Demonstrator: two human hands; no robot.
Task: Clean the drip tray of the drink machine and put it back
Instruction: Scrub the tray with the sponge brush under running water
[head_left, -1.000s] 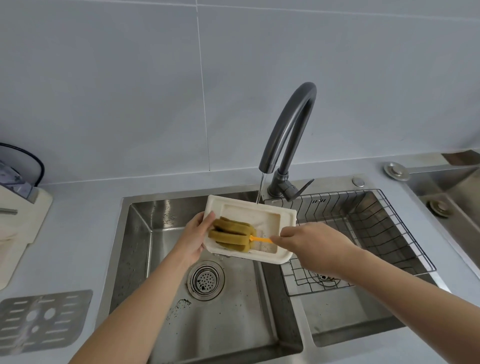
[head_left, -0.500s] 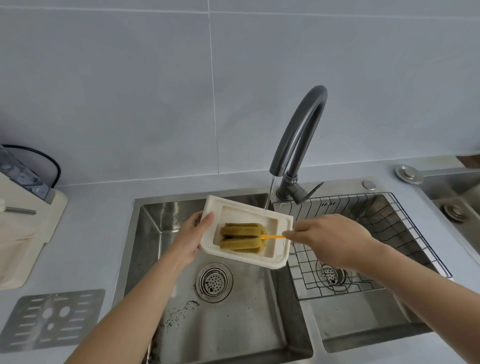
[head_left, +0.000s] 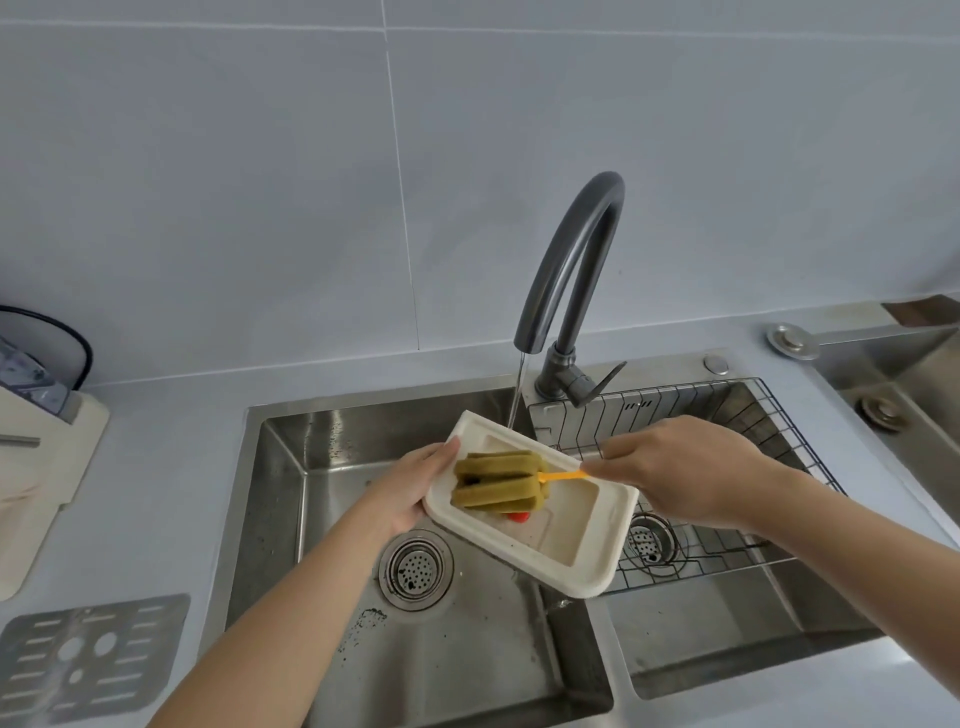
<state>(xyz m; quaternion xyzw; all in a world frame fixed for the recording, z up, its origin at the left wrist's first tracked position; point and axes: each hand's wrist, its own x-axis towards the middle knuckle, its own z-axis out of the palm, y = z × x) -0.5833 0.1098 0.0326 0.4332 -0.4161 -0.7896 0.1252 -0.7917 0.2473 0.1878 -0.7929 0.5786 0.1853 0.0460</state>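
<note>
Over the left sink basin I hold the cream drip tray tilted, its hollow side up. My left hand grips its left edge, thumb on the rim. My right hand pinches the orange handle of a green sponge brush, whose head lies in the tray's upper left part. A small red piece shows just below the sponge. A thin stream of water runs from the dark faucet to the tray's back edge.
A wire rack sits in the right basin. The metal grate lies on the counter at lower left. The cream drink machine stands at the left edge. A round drain lies under the tray. Another sink is far right.
The tray has turned so its right end points down towards me and tilts more. The sponge head has slid to the tray's upper left end. Water keeps running.
</note>
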